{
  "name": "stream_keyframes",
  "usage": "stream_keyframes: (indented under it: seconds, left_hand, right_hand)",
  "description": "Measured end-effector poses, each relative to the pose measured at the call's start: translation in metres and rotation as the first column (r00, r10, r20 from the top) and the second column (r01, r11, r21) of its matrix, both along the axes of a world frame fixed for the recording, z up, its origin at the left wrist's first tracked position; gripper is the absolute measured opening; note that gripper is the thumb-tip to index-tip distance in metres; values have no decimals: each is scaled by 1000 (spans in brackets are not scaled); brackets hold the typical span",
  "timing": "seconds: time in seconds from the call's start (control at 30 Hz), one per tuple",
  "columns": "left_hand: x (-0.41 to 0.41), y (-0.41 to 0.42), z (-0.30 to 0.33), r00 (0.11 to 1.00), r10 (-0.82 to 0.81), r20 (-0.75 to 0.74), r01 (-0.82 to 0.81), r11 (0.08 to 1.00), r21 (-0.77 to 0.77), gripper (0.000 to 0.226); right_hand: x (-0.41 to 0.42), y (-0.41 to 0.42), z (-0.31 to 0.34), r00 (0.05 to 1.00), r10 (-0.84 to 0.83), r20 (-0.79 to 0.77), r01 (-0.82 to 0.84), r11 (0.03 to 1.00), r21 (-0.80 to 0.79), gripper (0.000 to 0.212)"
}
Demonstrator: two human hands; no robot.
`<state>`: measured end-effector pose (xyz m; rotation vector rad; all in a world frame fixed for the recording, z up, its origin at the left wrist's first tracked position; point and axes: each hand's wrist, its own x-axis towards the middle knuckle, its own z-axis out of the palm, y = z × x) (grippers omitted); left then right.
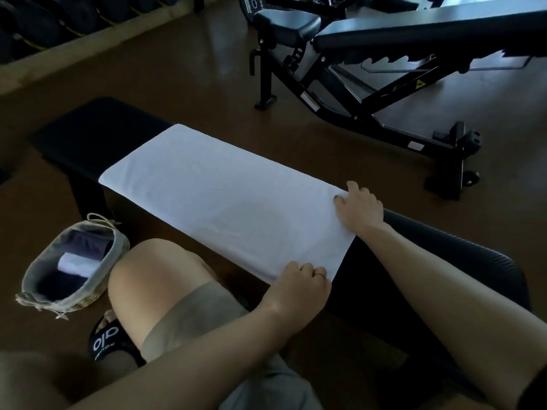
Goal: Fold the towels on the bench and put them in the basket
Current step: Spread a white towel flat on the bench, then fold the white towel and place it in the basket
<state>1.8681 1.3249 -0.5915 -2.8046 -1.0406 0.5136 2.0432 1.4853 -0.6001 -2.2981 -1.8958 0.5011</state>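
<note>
Both hands grasp the white towel's (219, 199) near end on the flat bench (97, 137): left hand (299, 284) near corner, right hand (359, 207) far corner. Basket (38, 273) on floor, holding folded towels.

The towel (225, 196) is plain white on the black counter (97, 137). At 8 o'clock, the basket (38, 270) is pale grey-beige. The floor (177, 69) is brown. The sandal (106, 338) is black with white letters.
</note>
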Motion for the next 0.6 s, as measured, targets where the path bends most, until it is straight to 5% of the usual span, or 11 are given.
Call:
stream_keyframes:
  seconds: [0.2,0.4,0.5,0.6]
  left_hand:
    - [-7,18,21,999,-1,38,6,992,-128,30]
    - [-30,37,54,916,342,209,-199,841,-504,20]
    - [-56,52,64,747,582,323,-255,699,-668,31]
    - [-91,67,80,491,759,428,-227,586,-778,34]
  right_hand:
    - [-3,5,10,993,-32,-109,43,993,107,54]
    - [-2,19,24,894,-220,-390,241,970,5,53]
    - [-8,32,36,698,-379,-608,401,910,-106,40]
    - [-21,51,51,352,-405,-844,413,876,-248,25]
